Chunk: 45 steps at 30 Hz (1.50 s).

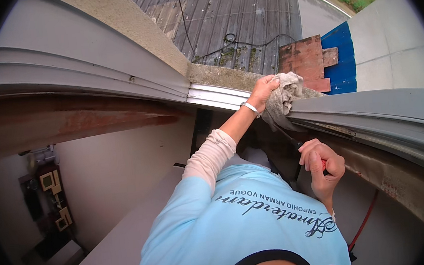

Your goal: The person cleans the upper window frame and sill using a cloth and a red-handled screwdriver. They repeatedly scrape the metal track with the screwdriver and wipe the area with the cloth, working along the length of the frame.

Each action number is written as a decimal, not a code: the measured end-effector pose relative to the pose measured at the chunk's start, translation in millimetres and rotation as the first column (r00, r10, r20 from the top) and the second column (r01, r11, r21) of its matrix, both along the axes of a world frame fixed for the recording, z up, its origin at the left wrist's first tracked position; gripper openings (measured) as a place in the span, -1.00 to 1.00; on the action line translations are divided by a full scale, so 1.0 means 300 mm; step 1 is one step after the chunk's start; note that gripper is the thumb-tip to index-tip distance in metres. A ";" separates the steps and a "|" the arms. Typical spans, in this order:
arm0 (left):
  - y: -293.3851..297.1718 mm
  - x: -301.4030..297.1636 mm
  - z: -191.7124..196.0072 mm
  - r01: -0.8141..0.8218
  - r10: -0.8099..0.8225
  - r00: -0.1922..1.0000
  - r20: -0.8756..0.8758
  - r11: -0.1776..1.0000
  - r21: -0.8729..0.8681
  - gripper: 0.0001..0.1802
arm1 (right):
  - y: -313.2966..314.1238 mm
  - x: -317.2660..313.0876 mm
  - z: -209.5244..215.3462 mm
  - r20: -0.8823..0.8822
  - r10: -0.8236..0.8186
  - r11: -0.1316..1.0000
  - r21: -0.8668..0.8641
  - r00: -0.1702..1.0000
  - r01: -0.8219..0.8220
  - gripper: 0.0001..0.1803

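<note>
At the window opening, my left hand (263,93) is closed on a crumpled greyish rag (289,89), bunched against the end of the right-hand window frame (368,108). My right hand (322,165) is lower and to the right, its fingers wrapped round a screwdriver (297,143) with a black and red handle. The thin dark shaft points up and left toward the hanging lower part of the rag. Its tip is hard to make out, so I cannot tell whether it touches the cloth. The white sill track (213,95) runs left of the rag.
A grey sliding window frame (86,50) spans the left. Outside lie a ribbed roof (231,13) with a black cable (259,43), reddish boards (304,57) and a blue sheet (341,58). A brown ledge (396,186) runs below the right frame; a red cord (366,220) hangs there.
</note>
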<state>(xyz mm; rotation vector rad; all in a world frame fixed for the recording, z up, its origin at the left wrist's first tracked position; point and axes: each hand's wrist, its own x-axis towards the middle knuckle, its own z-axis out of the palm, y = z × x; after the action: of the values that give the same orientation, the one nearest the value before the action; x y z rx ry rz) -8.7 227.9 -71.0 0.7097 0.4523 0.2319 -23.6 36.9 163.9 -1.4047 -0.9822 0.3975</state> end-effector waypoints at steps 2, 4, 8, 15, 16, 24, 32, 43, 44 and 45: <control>0.070 -0.042 0.190 0.032 -0.009 0.985 0.170 0.991 -0.133 -0.75 | -0.007 0.011 0.008 0.030 -0.033 0.999 0.011 0.999 0.032 -0.69; 0.188 -0.108 0.198 -0.047 0.035 0.997 0.075 0.984 0.171 -0.76 | 0.005 0.011 0.011 0.056 -0.027 0.999 0.027 0.998 0.026 -0.69; 0.293 -0.175 0.244 -0.227 0.368 0.925 -0.096 0.737 0.637 -0.78 | -0.004 -0.018 0.003 0.055 -0.013 1.000 -0.024 0.998 0.014 -0.66; 0.298 -0.400 0.298 0.242 0.475 0.824 -0.310 0.200 0.950 -0.81 | -0.028 -0.053 -0.039 0.087 -0.022 0.995 -0.097 0.996 0.030 -0.65; 0.288 -0.432 0.283 0.319 0.529 0.797 -0.293 0.043 0.947 -0.81 | -0.028 -0.056 -0.037 0.116 -0.025 0.993 -0.114 0.993 0.038 -0.65; 0.223 -0.555 0.085 0.540 0.324 0.816 -0.479 -0.131 0.831 -0.88 | -0.031 -0.060 -0.063 0.101 -0.022 0.993 -0.114 0.995 0.033 -0.61; -0.141 -0.174 0.009 0.468 0.103 0.884 -0.456 -0.161 0.869 -0.88 | -0.069 -0.044 -0.020 0.135 -0.026 0.987 -0.154 0.990 0.047 -0.65; 0.136 -0.109 0.134 0.000 0.076 0.973 0.219 0.945 -0.327 -0.66 | -0.125 -0.054 0.027 0.045 -0.120 0.984 -0.124 0.992 0.125 -0.69; 0.202 -0.129 0.160 -0.042 0.117 0.956 0.270 0.963 -0.268 -0.66 | -0.119 -0.069 0.030 0.069 -0.108 0.983 -0.140 0.992 0.117 -0.69; 0.247 -0.143 0.177 -0.043 0.055 0.989 0.136 0.995 -0.091 -0.66 | -0.125 -0.071 0.024 0.086 -0.107 0.982 -0.147 0.991 0.118 -0.69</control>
<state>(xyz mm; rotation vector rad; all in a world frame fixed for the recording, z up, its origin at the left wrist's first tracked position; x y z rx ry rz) -51.6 302.0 -17.9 0.5926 0.3453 0.3038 -45.0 -0.7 171.2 -1.6164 -0.9459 0.3409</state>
